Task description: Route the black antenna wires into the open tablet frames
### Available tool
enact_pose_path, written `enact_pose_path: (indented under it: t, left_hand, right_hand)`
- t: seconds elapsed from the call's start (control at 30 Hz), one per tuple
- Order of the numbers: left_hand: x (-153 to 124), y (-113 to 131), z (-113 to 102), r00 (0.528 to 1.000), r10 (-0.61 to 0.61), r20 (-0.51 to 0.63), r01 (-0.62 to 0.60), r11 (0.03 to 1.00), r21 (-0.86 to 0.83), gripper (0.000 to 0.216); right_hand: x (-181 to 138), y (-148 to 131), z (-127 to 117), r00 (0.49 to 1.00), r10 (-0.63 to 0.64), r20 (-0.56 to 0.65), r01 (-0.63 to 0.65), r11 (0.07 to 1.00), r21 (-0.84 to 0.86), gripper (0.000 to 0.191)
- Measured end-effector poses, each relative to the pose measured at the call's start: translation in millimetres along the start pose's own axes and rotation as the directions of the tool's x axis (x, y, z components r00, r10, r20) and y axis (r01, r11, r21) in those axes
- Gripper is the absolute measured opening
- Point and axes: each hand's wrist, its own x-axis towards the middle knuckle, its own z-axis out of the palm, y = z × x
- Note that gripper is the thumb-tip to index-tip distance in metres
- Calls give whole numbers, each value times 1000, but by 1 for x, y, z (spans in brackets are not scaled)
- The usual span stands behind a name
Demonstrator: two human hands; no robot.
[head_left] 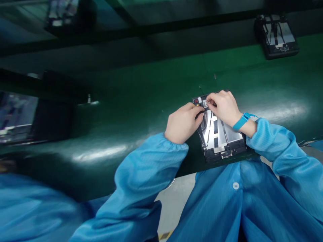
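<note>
An opened tablet, back cover off, lies on the green conveyor belt near its front edge, showing a silver plate and black cables. My left hand is curled against the tablet's left edge, fingertips pinched at its top left corner. My right hand rests over the top of the tablet, fingers bent and pressing a small part by the corner. A blue wrist strap circles my right wrist. Both arms wear blue sleeves.
A second opened tablet lies further along the belt at top right. Blurred dark devices sit at the left edge and top left. Grey floor shows below the belt's front edge.
</note>
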Motion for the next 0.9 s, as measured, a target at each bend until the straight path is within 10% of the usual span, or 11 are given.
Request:
enact_pose_path:
  t: [0.37,0.63,0.9]
  left_hand:
    - [27,18,-14,989,-24,144,7,993,118,30]
    - [21,-10,-5,999,-15,44,25,974,-225,12]
    - [16,-41,12,962,-164,217,272,553,-788,15]
  right_hand:
    - [0,3,-7,1000,4,30,-5,1000,26,15]
    - [-18,6,-5,993,-58,98,51,995,81,15]
    - [-23,13,-2,995,-55,87,45,992,115,15]
